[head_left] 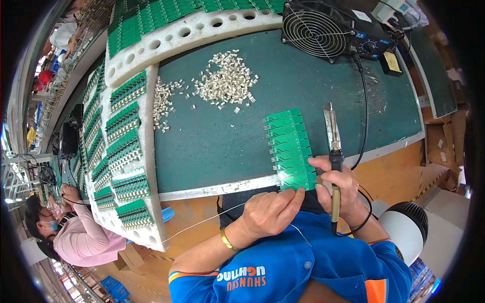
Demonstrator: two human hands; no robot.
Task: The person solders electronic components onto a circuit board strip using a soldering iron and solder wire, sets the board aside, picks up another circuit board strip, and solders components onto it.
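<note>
Well left of the green panel [289,146], I see over my feed a white foam rack [156,217] of green boards [123,118], probably spaced so their pins stay apart. Up and left of the panel lie heaped white connectors [225,83], presumably kept within reach. Just below the panel, my left hand [270,212] has its fingers pinched on the near end, likely steadying it, with thin wire [194,220] running to that hand. The panel overlaps the tabletop's [202,146] front edge; I can't tell whether it touches. Along its right side, my right hand [344,189] grips a soldering iron [335,160], tip pointing away, perhaps to spare the panel. I have open room between panel and connectors; right of the panel, a black cable [365,96] narrows it.
</note>
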